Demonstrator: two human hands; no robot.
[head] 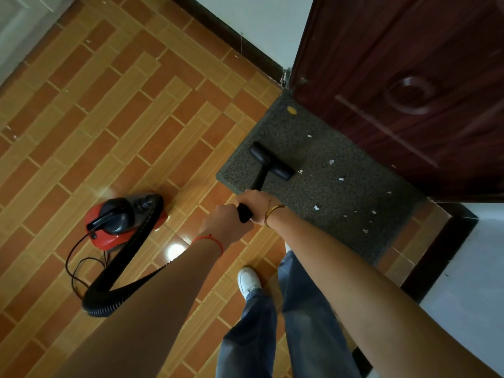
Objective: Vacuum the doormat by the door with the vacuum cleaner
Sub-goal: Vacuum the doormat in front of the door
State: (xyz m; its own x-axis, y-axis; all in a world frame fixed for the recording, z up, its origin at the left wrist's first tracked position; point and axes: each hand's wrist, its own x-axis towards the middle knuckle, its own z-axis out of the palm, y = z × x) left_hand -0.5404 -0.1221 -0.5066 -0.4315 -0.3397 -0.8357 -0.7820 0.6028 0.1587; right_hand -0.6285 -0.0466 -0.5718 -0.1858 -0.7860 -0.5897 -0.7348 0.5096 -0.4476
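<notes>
With left hand [223, 219] and right hand [256, 203] gripping the wand [260, 181], sweep the nozzle [271, 160] across the doormat [341, 214] toward the paper scraps [331, 161].

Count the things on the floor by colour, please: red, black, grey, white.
Red: 1, vacuum cleaner body
Black: 2, hose, floor nozzle
Grey: 1, doormat
White: 1, shoe
Total: 5

Head camera looks steeply down; doormat [321, 184] near, ahead-right.
</notes>
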